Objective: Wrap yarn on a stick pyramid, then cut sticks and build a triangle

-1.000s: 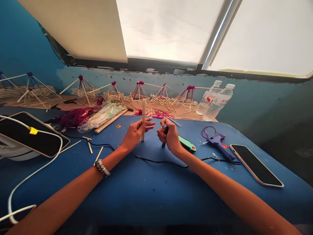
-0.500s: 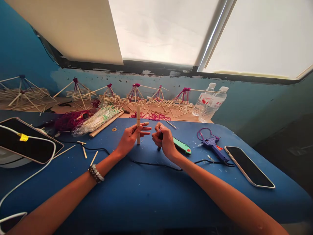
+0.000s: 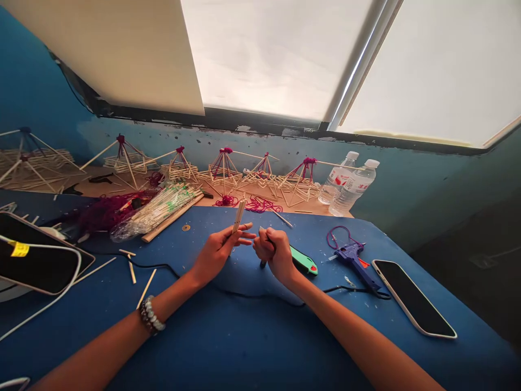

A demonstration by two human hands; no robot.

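My left hand (image 3: 215,254) pinches a small bundle of thin wooden sticks (image 3: 239,216) that leans to the right. Dark marks show on the sticks, and the other fingers reach out toward my right hand (image 3: 277,252). That hand is wrapped round a slim black tool (image 3: 263,264); a greyish tip shows above the fist and a dark end below it, but its kind is mostly hidden. The two hands are close together above the blue table. Just right of the right hand lies a mint-green utility knife (image 3: 304,260) with a red button.
A purple glue gun (image 3: 358,263) and a phone (image 3: 414,297) lie at right. Behind stand several stick frames tied with magenta yarn (image 3: 224,163) and two water bottles (image 3: 353,187). Bagged sticks (image 3: 158,212), loose sticks (image 3: 145,289) and another phone (image 3: 38,252) are at left. A black cable (image 3: 260,296) crosses the table.
The stick bundle has tilted from upright to leaning right, and my left hand has come slightly lower. A grey tip now shows above my right fist. The view has shifted a little.
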